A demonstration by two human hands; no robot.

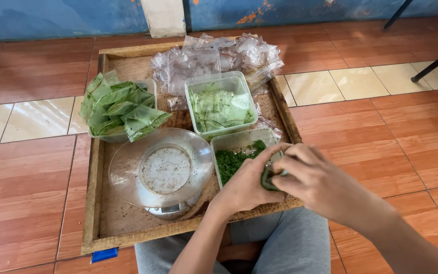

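My fingers (275, 152) of both hands are pinched together around a small dark green packet (268, 178), the left hand (247, 185) cupping it from below and the right hand (313, 180) pressing on it from the side, so both are clamped on the same little bundle. I take the round kitchen scale (162, 170) as my landmark: the packet sits just to the right of it, hovering over the near edge of a clear tub of chopped green leaf (236, 157). Beyond that tub, farther from the scale, stands a second clear tub (220, 104) with flat green packets in it, and behind the scale on its left is a container heaped with filled green bags (120, 109). Past those lies a pile of empty clear bags (214, 58). Everything rests on a wooden tray (95, 203) set on the tiled floor (26, 177). The risk I see is spillage: the packet is small and hidden between my fingertips, so I cannot tell whether its mouth is sealed, and a hard squeeze could push leaf out onto the tray. My left wrist is also close to the scale's bowl, and a nudge could tip it.
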